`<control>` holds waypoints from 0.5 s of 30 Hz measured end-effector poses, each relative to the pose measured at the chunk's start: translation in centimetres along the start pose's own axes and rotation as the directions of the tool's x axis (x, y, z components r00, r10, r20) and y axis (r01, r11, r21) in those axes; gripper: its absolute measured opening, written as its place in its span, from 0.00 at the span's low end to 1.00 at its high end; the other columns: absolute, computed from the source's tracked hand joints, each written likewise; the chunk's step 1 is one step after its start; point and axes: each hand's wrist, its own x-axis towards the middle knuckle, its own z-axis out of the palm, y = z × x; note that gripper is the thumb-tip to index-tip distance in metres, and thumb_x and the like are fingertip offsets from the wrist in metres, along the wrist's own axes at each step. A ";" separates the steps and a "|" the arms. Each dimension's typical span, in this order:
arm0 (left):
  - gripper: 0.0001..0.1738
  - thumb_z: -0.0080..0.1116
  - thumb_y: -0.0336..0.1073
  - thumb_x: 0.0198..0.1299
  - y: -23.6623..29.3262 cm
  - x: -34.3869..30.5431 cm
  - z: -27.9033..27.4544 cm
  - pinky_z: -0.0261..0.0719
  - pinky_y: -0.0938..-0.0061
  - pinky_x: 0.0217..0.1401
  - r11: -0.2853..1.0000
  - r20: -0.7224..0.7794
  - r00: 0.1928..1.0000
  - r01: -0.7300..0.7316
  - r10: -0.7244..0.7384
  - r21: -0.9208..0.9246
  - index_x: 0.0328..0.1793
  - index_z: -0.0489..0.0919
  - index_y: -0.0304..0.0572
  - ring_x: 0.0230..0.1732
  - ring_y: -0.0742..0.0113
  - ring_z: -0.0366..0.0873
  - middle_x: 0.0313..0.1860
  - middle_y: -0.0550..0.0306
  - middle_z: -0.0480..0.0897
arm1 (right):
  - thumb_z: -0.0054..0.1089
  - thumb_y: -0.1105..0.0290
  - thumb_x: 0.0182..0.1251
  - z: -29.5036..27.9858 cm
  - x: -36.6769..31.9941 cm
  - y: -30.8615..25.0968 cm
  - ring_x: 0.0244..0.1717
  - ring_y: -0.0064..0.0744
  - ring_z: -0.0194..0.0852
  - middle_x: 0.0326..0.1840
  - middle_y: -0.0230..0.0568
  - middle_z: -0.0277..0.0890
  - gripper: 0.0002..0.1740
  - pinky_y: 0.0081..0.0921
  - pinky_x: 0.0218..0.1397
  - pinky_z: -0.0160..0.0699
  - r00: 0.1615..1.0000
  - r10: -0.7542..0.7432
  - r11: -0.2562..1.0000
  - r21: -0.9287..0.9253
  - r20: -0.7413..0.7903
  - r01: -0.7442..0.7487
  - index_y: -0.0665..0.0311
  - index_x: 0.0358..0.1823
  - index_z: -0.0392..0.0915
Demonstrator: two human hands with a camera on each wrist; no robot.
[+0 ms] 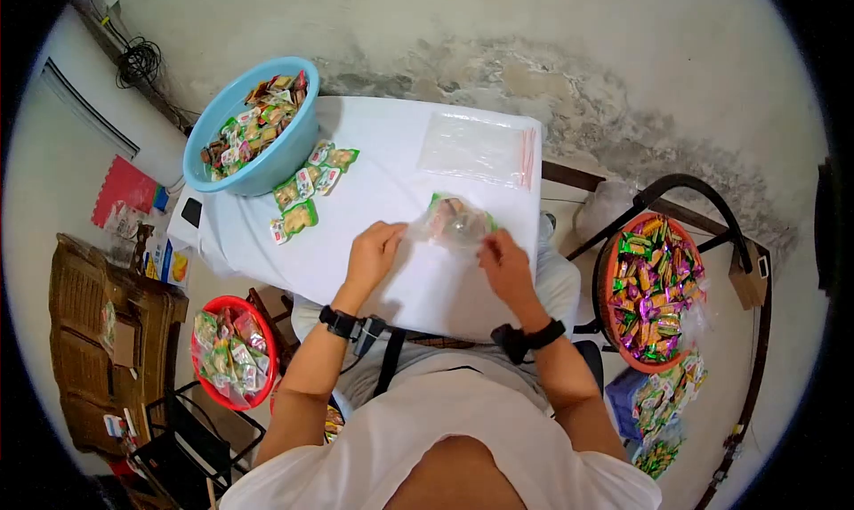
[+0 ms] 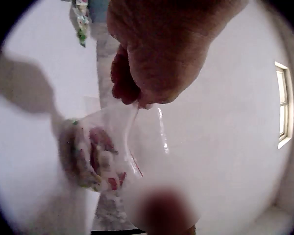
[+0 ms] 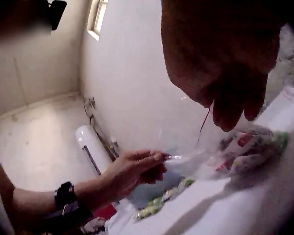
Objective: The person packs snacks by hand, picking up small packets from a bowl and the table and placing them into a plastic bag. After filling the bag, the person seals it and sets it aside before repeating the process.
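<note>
A clear plastic bag [image 1: 455,225] with several small wrapped snack packets inside lies near the right side of the white-covered table [image 1: 405,301]. My left hand [image 1: 375,254] pinches the left edge of the bag's mouth between thumb and fingers. Opposite it, my right hand [image 1: 507,265] pinches the other edge. In the left wrist view, the bag's film [image 2: 137,147] stretches down from the left hand [image 2: 161,49]. A red line along the mouth runs up to the right hand [image 3: 225,63] in the right wrist view. Loose green-and-white snack packets [image 1: 307,185] lie left of the bag.
A blue basin [image 1: 285,167] full of packets stands at the table's back left. Flat clear bags [image 1: 476,149] are stacked at the back right. An orange basin [image 1: 654,368] of purple and green sweets stands right; a red basin [image 1: 197,368] stands lower left.
</note>
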 end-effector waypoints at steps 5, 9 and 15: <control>0.08 0.55 0.31 0.57 4.4 3.7 -2.9 0.72 0.76 0.29 0.974 -0.042 0.997 0.058 -0.069 -0.218 0.40 0.81 0.37 0.24 0.69 0.75 0.25 0.55 0.79 | 0.53 0.74 0.60 -3.9 6.2 -2.9 0.20 0.19 0.66 0.21 0.34 0.71 0.04 0.19 0.24 0.68 0.998 0.027 0.937 0.347 0.060 -0.046 0.66 0.35 0.71; 0.09 0.58 0.35 0.57 5.0 4.0 -3.5 0.69 0.79 0.26 0.967 -0.086 0.988 0.103 -0.126 -0.235 0.34 0.80 0.35 0.22 0.76 0.72 0.20 0.59 0.77 | 0.50 0.75 0.61 -5.6 7.0 -4.3 0.22 0.17 0.66 0.23 0.30 0.72 0.05 0.14 0.24 0.66 0.962 0.136 0.869 0.438 0.238 -0.232 0.66 0.37 0.73; 0.11 0.58 0.37 0.59 2.1 1.6 -2.6 0.69 0.82 0.25 0.944 0.121 0.958 0.279 -0.261 -0.175 0.30 0.79 0.36 0.22 0.79 0.70 0.18 0.65 0.75 | 0.52 0.75 0.62 -4.7 4.9 -2.1 0.22 0.17 0.67 0.23 0.31 0.72 0.04 0.15 0.24 0.68 0.891 0.242 0.873 0.315 0.384 -0.373 0.66 0.37 0.75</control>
